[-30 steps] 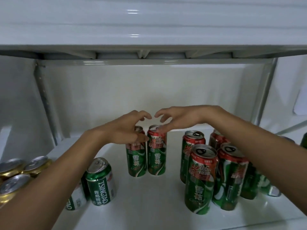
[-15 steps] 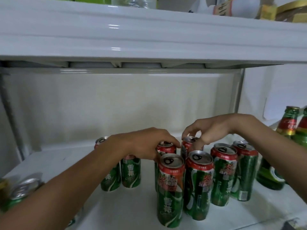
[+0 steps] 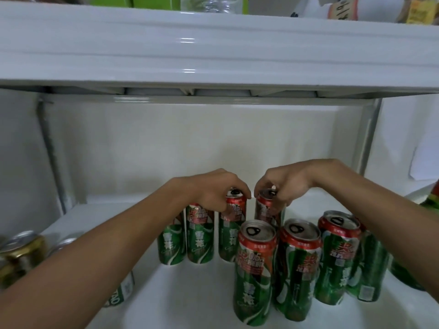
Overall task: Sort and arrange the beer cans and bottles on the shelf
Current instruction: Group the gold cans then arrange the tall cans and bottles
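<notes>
Tall green cans with red tops stand on the white shelf (image 3: 190,302). My left hand (image 3: 213,193) grips the top of one can (image 3: 234,224) in the back row. Just to its right, my right hand (image 3: 285,186) grips the top of another can (image 3: 267,210), which looks slightly raised and tilted. Two more cans (image 3: 199,236) stand to the left of these, partly behind my left forearm. In front stand three cans: one (image 3: 255,271) nearest, one (image 3: 297,267) beside it and one (image 3: 337,257) further right.
Gold-topped cans (image 3: 21,252) and a green-and-white can (image 3: 121,290) sit at the left, partly under my left arm. A green bottle (image 3: 432,200) shows at the right edge. The upper shelf (image 3: 213,48) overhangs closely, carrying boxes and packets.
Both hands have closed on the tops of two neighbouring back-row cans. The view has shifted, so the can group now sits more to the right and the gold cans show again.
</notes>
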The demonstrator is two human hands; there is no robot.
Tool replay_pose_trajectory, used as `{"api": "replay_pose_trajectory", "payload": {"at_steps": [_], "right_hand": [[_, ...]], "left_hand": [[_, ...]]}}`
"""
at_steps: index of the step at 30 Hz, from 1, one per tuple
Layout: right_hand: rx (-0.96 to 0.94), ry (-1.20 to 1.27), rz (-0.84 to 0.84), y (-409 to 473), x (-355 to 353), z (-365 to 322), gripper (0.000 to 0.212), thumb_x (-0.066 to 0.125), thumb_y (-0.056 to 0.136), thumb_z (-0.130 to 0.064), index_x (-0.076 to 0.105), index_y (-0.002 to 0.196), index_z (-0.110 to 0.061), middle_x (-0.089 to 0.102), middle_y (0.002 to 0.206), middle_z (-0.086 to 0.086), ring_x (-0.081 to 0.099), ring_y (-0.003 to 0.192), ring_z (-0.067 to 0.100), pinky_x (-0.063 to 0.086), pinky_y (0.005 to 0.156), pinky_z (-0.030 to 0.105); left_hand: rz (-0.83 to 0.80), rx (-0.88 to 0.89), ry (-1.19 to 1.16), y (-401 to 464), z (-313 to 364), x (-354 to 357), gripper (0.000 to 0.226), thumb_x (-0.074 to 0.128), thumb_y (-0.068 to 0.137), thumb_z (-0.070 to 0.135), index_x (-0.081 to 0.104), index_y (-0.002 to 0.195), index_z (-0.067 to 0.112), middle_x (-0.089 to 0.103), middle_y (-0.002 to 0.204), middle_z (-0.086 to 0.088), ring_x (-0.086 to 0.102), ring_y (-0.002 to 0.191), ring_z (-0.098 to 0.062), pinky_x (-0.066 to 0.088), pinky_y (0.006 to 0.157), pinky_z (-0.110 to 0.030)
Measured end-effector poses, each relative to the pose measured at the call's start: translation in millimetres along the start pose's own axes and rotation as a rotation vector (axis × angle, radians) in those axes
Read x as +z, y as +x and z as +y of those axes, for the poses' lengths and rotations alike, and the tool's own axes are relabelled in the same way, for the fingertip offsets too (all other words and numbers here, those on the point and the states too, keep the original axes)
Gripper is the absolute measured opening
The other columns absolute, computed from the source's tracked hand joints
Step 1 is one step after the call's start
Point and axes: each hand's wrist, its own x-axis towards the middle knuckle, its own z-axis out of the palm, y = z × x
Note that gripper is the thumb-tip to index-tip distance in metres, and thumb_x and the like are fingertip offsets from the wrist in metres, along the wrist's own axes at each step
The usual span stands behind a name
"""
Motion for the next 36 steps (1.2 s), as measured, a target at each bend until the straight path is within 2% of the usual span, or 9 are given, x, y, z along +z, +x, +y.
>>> {"api": "replay_pose_trajectory", "payload": {"at_steps": [7, 18, 21, 24, 27, 29, 31, 34, 36], "right_hand": [[-0.053, -0.004, 0.039, 26, -2, -3, 0.046, 0.078, 0.088, -0.019, 0.062, 0.131, -0.016, 0.069, 0.121, -0.001, 0.067, 0.109, 0.019, 0.060, 0.094, 0.041], [-0.055, 0.082, -0.015, 37, -8, -6, 0.041, 0.079, 0.087, -0.012, 0.065, 0.124, -0.020, 0.070, 0.119, -0.006, 0.069, 0.107, 0.015, 0.056, 0.081, 0.025], [-0.021, 0.119, -0.031, 36, -9, -8, 0.052, 0.081, 0.085, -0.014, 0.060, 0.131, -0.020, 0.067, 0.128, -0.003, 0.066, 0.114, 0.019, 0.058, 0.087, 0.027], [0.005, 0.140, 0.011, 20, -10, -6, 0.079, 0.083, 0.084, -0.029, 0.041, 0.151, -0.028, 0.052, 0.144, -0.008, 0.056, 0.128, 0.016, 0.052, 0.103, 0.033], [0.042, 0.016, 0.220, -24, -12, 0, 0.073, 0.074, 0.086, -0.051, 0.042, 0.150, -0.034, 0.051, 0.147, -0.011, 0.052, 0.132, 0.014, 0.045, 0.111, 0.038], [0.038, -0.022, 0.275, -61, -6, 2, 0.061, 0.065, 0.085, -0.064, 0.050, 0.140, -0.042, 0.058, 0.136, -0.017, 0.055, 0.127, 0.006, 0.045, 0.109, 0.036], [0.044, -0.021, 0.137, -91, 7, -6, 0.064, 0.065, 0.074, -0.079, 0.054, 0.130, -0.052, 0.055, 0.130, -0.031, 0.049, 0.126, -0.006, 0.043, 0.111, 0.032], [0.075, -0.014, -0.057, -109, 32, -28, 0.070, 0.081, 0.063, -0.072, 0.054, 0.125, -0.054, 0.056, 0.125, -0.032, 0.057, 0.111, -0.007, 0.050, 0.094, 0.019], [0.045, -0.027, -0.047, -105, 44, -34, 0.059, 0.087, 0.064, -0.060, 0.057, 0.114, -0.051, 0.065, 0.110, -0.026, 0.065, 0.095, -0.002, 0.056, 0.078, 0.020]], "left_hand": [[-0.014, -0.126, 0.029, 6, -13, 2, 0.077, 0.089, 0.073, 0.040, 0.053, 0.139, 0.024, 0.063, 0.129, -0.001, 0.058, 0.115, -0.022, 0.054, 0.097, -0.045], [-0.089, -0.149, -0.068, 3, -14, -3, 0.088, 0.087, 0.077, 0.034, 0.039, 0.151, 0.031, 0.055, 0.143, 0.002, 0.057, 0.120, -0.021, 0.052, 0.101, -0.046], [-0.097, -0.148, -0.117, -2, -13, -3, 0.087, 0.086, 0.079, 0.033, 0.036, 0.151, 0.033, 0.054, 0.143, 0.004, 0.057, 0.122, -0.020, 0.051, 0.102, -0.046], [0.078, -0.073, -0.148, -19, -1, -11, 0.062, 0.073, 0.092, 0.026, 0.044, 0.146, 0.030, 0.052, 0.143, 0.004, 0.051, 0.128, -0.015, 0.045, 0.107, -0.035], [0.287, 0.062, -0.349, -53, 25, -13, 0.044, 0.065, 0.098, 0.027, 0.053, 0.139, 0.034, 0.057, 0.134, 0.014, 0.053, 0.122, -0.001, 0.045, 0.103, -0.021], [0.214, 0.122, -0.369, -74, 45, -5, 0.049, 0.065, 0.097, 0.042, 0.049, 0.143, 0.038, 0.055, 0.138, 0.020, 0.052, 0.123, 0.006, 0.045, 0.101, -0.015], [0.086, 0.125, -0.306, -82, 59, 10, 0.066, 0.068, 0.091, 0.055, 0.040, 0.149, 0.043, 0.049, 0.144, 0.024, 0.048, 0.125, 0.008, 0.045, 0.103, -0.016], [0.065, 0.130, -0.267, -76, 69, 29, 0.072, 0.075, 0.087, 0.053, 0.036, 0.148, 0.044, 0.051, 0.140, 0.019, 0.051, 0.123, 0.000, 0.050, 0.103, -0.029], [0.084, 0.119, -0.343, -71, 72, 35, 0.068, 0.079, 0.086, 0.043, 0.045, 0.144, 0.039, 0.056, 0.133, 0.018, 0.055, 0.118, 0.000, 0.052, 0.100, -0.031]]}}
